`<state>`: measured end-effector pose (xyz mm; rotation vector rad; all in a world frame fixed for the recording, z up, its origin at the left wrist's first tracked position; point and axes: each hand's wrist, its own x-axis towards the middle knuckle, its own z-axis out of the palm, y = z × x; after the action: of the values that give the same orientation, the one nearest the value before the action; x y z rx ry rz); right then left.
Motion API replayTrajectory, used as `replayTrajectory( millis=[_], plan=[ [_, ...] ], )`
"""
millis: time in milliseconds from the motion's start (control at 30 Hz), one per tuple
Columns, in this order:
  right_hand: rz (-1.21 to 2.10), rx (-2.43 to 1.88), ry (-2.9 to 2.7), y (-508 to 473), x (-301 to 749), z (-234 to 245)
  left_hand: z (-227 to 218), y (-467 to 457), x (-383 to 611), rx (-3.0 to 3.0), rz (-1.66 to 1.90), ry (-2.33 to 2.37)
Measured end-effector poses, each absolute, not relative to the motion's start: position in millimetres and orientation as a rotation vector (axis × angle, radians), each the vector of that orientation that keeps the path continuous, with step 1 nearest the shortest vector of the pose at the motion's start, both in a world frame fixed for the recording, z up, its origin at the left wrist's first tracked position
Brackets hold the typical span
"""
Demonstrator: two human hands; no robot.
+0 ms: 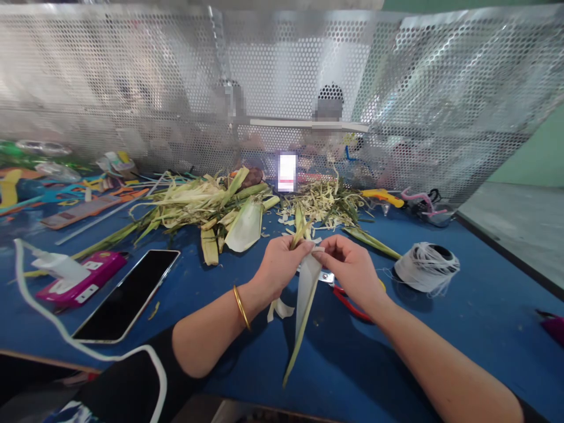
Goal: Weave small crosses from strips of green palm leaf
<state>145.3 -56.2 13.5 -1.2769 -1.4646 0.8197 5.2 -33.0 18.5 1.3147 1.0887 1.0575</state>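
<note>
Clutter is spread across the blue bench: a heap of green and pale leaf strips lies at the far middle, a dark phone and a pink case with a white charger cable are seen at the near left, and a spool of white thread sits to the right. Red-handled scissors lie just beneath the right hand, partly hidden by it. A perforated metal screen closes off the far side. Both forearms are stretched forward from the near edge and brought together at the middle of the bench. The left hand, with a gold bangle at the wrist, is closed on the upper end of a long pale leaf. The right hand is pinched on the same upper end, just beside the left. The leaf hangs down from the fingers towards the near edge, tapering to a point above the bench.
</note>
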Motion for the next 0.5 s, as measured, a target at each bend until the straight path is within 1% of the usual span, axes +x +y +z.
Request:
replayTrajectory(
  millis=[100, 267, 500],
  plan=[
    [0.769, -1.281, -1.479, -56.9, 144.8, 12.7, 17.8, -32.1, 5.1, 1.346, 1.072, 1.081],
    [0.540, -1.287, -1.599, -61.6, 144.5, 14.3, 19.0, -32.9, 4.9, 1.335, 1.084, 1.056],
    [0.311, -1.233, -1.717, -63.9, 145.6, 11.9, 18.2, -32.4, 4.7, 1.302, 1.060, 1.075]
  ],
)
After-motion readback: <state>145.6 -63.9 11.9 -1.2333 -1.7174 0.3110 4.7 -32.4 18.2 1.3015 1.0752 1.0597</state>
